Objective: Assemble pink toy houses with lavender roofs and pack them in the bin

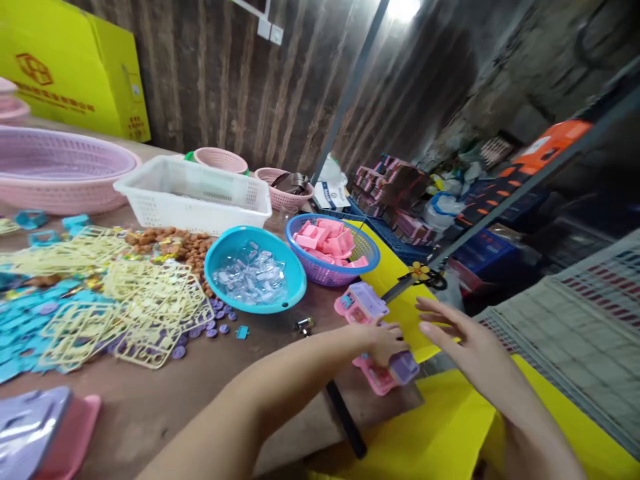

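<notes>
My left hand reaches over the table's right end, its fingers curled down on a pink and purple plastic toy. Part of that toy is hidden under the hand. Just behind it sits a similar pink and purple toy. My right hand hangs in the air to the right, above yellow sheeting, with its fingers apart and nothing in them. Beneath my left forearm lies a hammer, its black handle pointing toward me and its metal head showing beyond the arm.
A blue bowl of clear parts and a purple basket of pink parts stand behind my hands. Cream frames and blue pieces are heaped at left, near a white basket. A slanting metal pole rises at right.
</notes>
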`<state>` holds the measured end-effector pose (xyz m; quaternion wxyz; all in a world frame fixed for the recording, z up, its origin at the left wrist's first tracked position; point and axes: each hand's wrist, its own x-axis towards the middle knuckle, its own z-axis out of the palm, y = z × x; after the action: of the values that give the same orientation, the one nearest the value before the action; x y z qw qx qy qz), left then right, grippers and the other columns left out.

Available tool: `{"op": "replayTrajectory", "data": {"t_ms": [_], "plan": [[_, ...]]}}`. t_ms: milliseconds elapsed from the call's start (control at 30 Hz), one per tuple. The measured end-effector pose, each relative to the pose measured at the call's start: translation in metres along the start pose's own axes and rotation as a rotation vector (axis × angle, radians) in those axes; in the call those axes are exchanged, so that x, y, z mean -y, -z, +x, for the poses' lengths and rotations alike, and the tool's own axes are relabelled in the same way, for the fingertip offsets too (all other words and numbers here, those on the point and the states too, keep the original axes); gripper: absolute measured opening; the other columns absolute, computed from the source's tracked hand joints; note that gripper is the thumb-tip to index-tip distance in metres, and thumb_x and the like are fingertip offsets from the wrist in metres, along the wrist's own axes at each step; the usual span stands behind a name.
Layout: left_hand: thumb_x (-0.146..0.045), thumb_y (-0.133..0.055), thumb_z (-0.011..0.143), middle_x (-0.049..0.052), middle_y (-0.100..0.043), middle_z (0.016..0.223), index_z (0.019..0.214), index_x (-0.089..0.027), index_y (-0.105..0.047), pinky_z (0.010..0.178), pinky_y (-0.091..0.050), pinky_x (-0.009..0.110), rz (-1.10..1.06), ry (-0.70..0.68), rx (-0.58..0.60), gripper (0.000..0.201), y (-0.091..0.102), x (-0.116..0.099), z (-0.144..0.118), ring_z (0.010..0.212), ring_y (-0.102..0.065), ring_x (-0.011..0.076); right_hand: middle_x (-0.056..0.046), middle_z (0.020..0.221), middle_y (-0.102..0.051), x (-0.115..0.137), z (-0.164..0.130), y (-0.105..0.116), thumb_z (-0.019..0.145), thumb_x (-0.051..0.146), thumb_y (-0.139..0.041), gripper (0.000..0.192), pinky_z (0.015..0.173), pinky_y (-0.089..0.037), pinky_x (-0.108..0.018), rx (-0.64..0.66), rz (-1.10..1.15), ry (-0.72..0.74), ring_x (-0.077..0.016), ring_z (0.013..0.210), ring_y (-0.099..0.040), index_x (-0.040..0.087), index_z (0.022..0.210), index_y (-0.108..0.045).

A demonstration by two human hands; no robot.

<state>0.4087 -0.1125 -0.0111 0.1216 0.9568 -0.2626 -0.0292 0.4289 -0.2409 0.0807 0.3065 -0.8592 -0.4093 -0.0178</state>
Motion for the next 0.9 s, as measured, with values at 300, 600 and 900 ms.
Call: {"op": "replayTrajectory", "data": {"t_ms": [300, 600, 900], "plan": [[-0.016, -0.048, 0.079, 0.017, -0.028, 0.147, 0.137, -0.006, -0.032, 0.111, -0.022, 0.039, 0.016, 0.223, -0.195, 0.061, 0.006, -0.023, -0.162, 0.136, -0.026, 0.0263, -0.006, 0.087, -0.059, 0.072, -0.060, -0.132, 0.086, 0.032, -0.051, 0.014, 0.072, -0.049, -0.031, -0.441, 0.329, 0.075, -0.0189, 0.080, -0.059, 0.021, 0.093, -0.056], [-0.017, -0.062, 0.068, 0.003, -0.043, 0.140, 0.132, -0.039, -0.041, 0.099, -0.038, 0.047, -0.116, 0.995, -0.364, 0.071, -0.013, -0.078, -0.482, 0.129, -0.038, 0.0312, -0.012, 0.108, -0.055, 0.128, -0.025, -0.283, 0.084, 0.012, -0.044, 0.034, 0.080, -0.048, -0.034, 0.334, -0.039, 0.354, -0.0231, 0.095, -0.059, 0.017, 0.116, -0.055], [-0.022, -0.063, 0.073, 0.010, -0.041, 0.131, 0.132, -0.034, -0.043, 0.096, -0.040, 0.050, -0.218, 1.035, -0.531, 0.064, -0.060, -0.100, -0.432, 0.117, -0.045, 0.0311, -0.007, 0.094, -0.060, 0.140, -0.034, -0.275, 0.085, 0.015, -0.052, 0.008, 0.065, -0.040, -0.025, 0.457, -0.310, 0.346, -0.0178, 0.079, -0.061, 0.018, 0.083, -0.060]]}}
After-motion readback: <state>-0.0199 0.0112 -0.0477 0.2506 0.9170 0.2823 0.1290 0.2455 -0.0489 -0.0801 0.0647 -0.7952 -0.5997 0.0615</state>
